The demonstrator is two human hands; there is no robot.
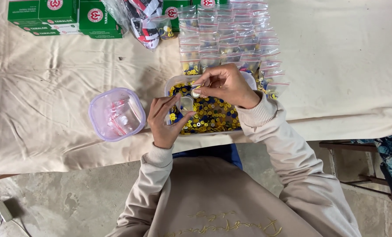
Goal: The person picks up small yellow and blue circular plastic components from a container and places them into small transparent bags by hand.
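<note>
Small bag (186, 104) between left hand (164, 119), right hand (225, 84)

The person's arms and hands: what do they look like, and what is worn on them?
Both arms wear long, loose sleeves of a pale beige sweatshirt, each ending in a ribbed knit cuff at the wrist. The left hand and the right hand are bare: no gloves, and no rings or watch that I can see. The sweatshirt's front carries thin gold script embroidery.
</note>
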